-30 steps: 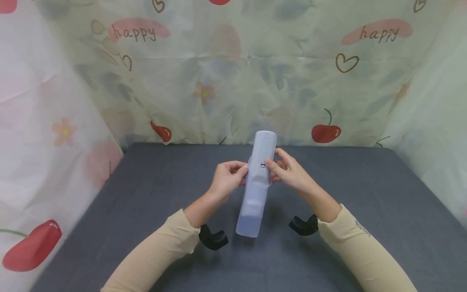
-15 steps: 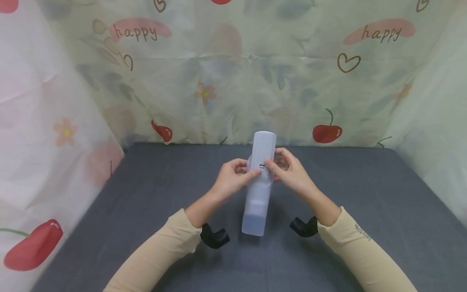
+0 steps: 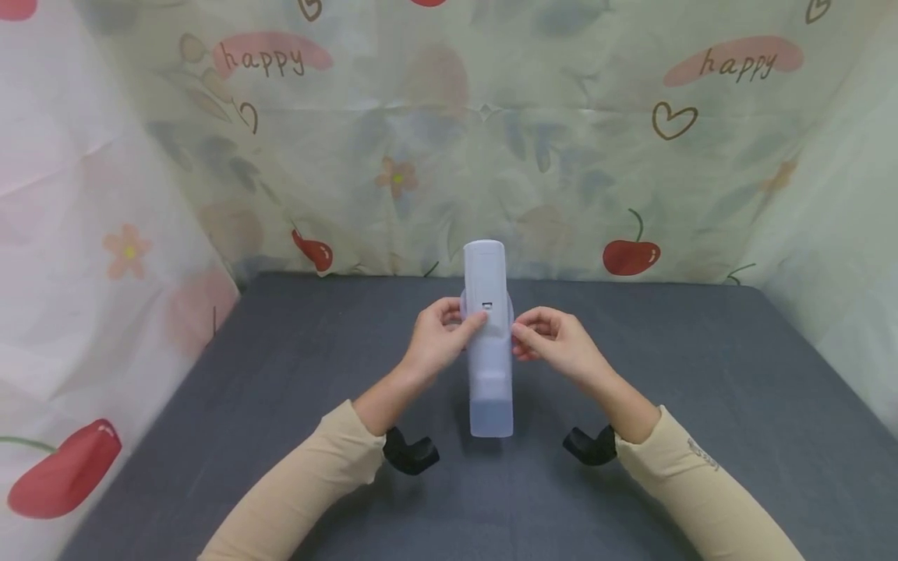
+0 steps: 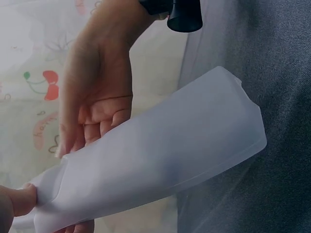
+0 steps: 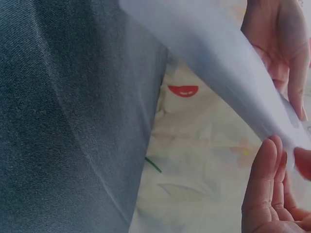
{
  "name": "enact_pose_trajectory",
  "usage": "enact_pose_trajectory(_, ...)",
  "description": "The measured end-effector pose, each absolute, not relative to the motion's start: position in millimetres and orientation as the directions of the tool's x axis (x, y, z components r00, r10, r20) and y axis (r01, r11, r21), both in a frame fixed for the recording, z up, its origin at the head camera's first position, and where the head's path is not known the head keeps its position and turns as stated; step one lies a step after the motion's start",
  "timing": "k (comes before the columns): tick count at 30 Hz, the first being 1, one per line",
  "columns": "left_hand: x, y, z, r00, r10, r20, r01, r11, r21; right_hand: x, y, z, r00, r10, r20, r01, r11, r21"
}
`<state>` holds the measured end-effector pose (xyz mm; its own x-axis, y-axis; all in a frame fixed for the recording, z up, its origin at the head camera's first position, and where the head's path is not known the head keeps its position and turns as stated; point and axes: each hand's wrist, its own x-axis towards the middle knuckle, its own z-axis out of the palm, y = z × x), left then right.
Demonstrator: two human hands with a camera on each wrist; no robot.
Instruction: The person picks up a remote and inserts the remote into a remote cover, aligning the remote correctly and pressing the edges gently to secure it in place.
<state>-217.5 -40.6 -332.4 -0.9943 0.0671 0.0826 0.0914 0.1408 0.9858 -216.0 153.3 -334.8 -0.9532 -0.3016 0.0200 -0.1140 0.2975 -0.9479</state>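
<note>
Hands meet at one pale, translucent white plastic sleeve (image 3: 489, 343), long, flattened and held lengthwise above the grey table (image 3: 701, 405). Left hand (image 3: 438, 343) pinches its left edge with curled fingers; right hand (image 3: 554, 343) pinches the right edge.

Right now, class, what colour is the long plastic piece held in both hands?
The plastic piece is a pale, translucent bluish white, clearest in the head view.

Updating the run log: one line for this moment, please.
left hand: holds white plastic case | right hand: pinches case edge | case: upright above grey table
</note>
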Motion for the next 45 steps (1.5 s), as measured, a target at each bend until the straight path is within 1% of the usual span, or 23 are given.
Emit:
enact_pose_trajectory(4,-216,-40,-333,-0.993,0.072,0.091,0.101,0.156,0.983,-216,150,-336,-0.961,-0.275,0.015,-0.101,0.301,-0.948)
enact_pose_trajectory(7,-215,-40,-333,-0.991,0.086,0.103,0.116,0.173,0.978,-214,149,-337,-0.962,-0.271,0.044,-0.13,0.311,-0.941)
enact_pose_trajectory(14,-214,-41,-330,-0.971,0.154,0.183,0.219,0.256,0.942,-212,145,-339,-0.961,-0.245,0.124,-0.193,0.279,-0.941)
enact_pose_trajectory(20,-216,-43,-325,-0.954,0.205,0.219,0.275,0.31,0.91,-209,140,-335,-0.97,-0.183,0.163,-0.213,0.298,-0.931)
enact_pose_trajectory(27,-217,-43,-322,-0.954,0.245,0.174,0.253,0.339,0.906,-208,138,-331,-0.977,-0.131,0.171,-0.205,0.317,-0.926)
enact_pose_trajectory(35,-216,-41,-320,-0.945,0.285,0.159,0.256,0.345,0.903,-208,140,-329,-0.974,-0.099,0.204,-0.224,0.278,-0.934)
enact_pose_trajectory(40,-215,-41,-321,-0.944,0.29,0.156,0.255,0.342,0.904,-208,142,-328,-0.97,-0.14,0.201,-0.233,0.273,-0.933)
enact_pose_trajectory(45,-213,-42,-324,-0.95,0.271,0.158,0.24,0.302,0.923,-209,145,-326,-0.949,-0.264,0.17,-0.245,0.286,-0.926)
